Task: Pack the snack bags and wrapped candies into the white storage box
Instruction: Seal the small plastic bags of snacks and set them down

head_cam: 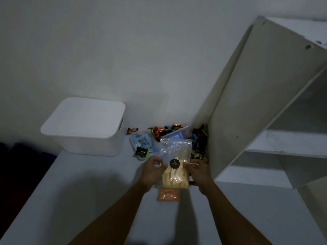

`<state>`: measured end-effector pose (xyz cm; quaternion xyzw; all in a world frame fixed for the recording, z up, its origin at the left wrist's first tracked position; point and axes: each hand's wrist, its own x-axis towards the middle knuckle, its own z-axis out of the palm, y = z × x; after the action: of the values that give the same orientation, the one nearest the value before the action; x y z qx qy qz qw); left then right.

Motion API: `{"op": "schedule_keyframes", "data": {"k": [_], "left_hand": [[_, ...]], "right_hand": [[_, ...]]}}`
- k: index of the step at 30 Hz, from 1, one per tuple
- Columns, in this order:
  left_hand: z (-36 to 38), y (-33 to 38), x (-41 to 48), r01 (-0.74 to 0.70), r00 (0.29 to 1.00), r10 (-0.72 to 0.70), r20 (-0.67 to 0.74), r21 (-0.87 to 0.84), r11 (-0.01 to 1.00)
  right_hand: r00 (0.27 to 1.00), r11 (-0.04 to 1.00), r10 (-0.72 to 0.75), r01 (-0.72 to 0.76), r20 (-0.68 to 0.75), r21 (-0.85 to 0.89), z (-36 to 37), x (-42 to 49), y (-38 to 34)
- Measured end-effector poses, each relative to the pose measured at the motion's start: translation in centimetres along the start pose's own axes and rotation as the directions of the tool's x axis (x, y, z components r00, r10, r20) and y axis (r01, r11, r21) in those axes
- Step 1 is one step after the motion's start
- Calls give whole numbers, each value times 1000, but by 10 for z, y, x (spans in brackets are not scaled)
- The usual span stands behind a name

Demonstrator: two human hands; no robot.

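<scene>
A clear snack bag point(175, 171) of pale yellow chips with a black round label is held upright between both hands. My left hand point(152, 171) grips its left edge and my right hand point(199, 174) its right edge. Just below it an orange snack bag point(168, 195) lies on the white surface. Behind the held bag lies a pile of wrapped candies point(160, 131) and blue packets point(141, 140). The white storage box point(83, 126) stands to the left against the wall with its lid on.
A white shelf unit point(247, 103) stands close on the right, its side panel touching the candy pile. One small brown candy point(131, 130) lies apart next to the box. The white surface point(79, 191) ends at a dark drop on the left.
</scene>
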<state>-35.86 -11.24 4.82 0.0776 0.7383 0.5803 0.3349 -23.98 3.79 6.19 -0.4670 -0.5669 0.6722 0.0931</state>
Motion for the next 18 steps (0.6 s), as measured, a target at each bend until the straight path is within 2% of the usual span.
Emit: {"op": "schedule_keyframes", "data": {"k": [4,9,11,14,18], "left_hand": [[31,-35,-10,94,993,-100,65,96,991],[62,-55,-12,186,930,-260,260,277,943],[69,-58,-8,137,915,-271,301,400,906],[73,-56,2,19,918,-240,316,568,823],[77,-35,22,-85,953,-129,276,648,757]], "right_hand": [[991,990,68,-81,-118,-113,-24,2,47],[970,941,47,-123,-240,-314,-56,3,78],[966,903,39,-144,-256,-404,-63,2,80],[974,822,-41,-92,-221,-562,-68,11,79],[974,808,-154,26,-167,-589,-64,29,68]]}}
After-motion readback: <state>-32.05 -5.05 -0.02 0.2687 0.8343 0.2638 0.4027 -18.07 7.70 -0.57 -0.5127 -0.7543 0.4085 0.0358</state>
